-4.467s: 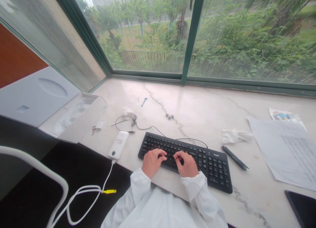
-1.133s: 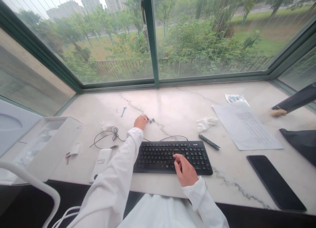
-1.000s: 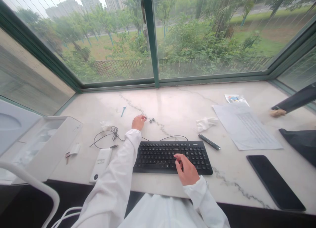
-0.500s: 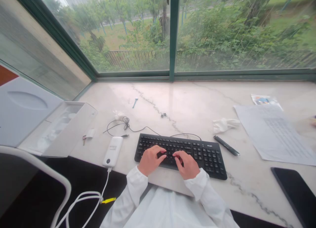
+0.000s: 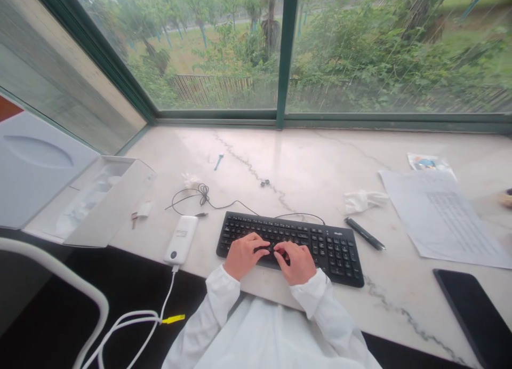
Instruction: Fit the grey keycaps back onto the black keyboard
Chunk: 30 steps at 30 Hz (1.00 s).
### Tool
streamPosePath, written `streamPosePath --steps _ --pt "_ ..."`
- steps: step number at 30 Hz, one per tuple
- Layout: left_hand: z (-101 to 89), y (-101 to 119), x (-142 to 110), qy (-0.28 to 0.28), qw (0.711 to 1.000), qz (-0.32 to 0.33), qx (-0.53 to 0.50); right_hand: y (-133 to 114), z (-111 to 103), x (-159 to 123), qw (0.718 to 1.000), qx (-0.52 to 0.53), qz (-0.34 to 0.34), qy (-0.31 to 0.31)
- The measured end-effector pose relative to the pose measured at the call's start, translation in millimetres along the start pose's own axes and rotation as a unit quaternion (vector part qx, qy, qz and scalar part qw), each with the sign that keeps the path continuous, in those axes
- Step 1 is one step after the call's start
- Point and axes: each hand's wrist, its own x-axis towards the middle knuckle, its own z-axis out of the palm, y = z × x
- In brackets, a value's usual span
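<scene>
Marble table (image 5: 320,161): left hand (image 5: 242,256), right hand (image 5: 295,262) on keyboard (image 5: 292,240), unclenched, grasping nothing; could snag cable (image 5: 224,205) behind keyboard.

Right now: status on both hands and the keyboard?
Left hand and right hand both on the black keyboard, fingers spread on keys, nothing gripped. Keyboard flat on marble ledge. Power bank left, pen right, both apart.

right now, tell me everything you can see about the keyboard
The keyboard is black, full-size, seemingly plastic, lying flat and slightly angled near the front edge of the marble counter. A thin black cable leaves its back edge. The left hand and right hand rest on its left-side keys.
</scene>
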Motion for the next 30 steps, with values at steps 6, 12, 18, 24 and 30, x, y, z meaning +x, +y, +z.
streamPosePath --steps 6,12,18,24,30 --pt "1.1 -0.4 0.0 -0.013 1.0 -0.008 0.012 -3.1 3.9 0.8 0.999 -0.028 0.011 0.02" --pt "1.1 -1.5 -0.1 -0.007 1.0 0.009 -0.001 -3.4 6.2 0.7 0.999 -0.036 0.014 0.032" --pt "2.7 2.3 2.5 -0.006 1.0 0.004 -0.021 -3.7 6.2 1.4 0.999 -0.02 0.021 0.02" --pt "-0.2 6.8 1.5 0.014 0.998 -0.022 -0.049 -4.6 5.2 2.7 0.999 -0.016 0.033 0.008" --pt "-0.7 11.5 -1.5 0.015 0.996 -0.052 -0.066 -3.8 4.1 4.0 0.999 -0.006 0.041 0.003"
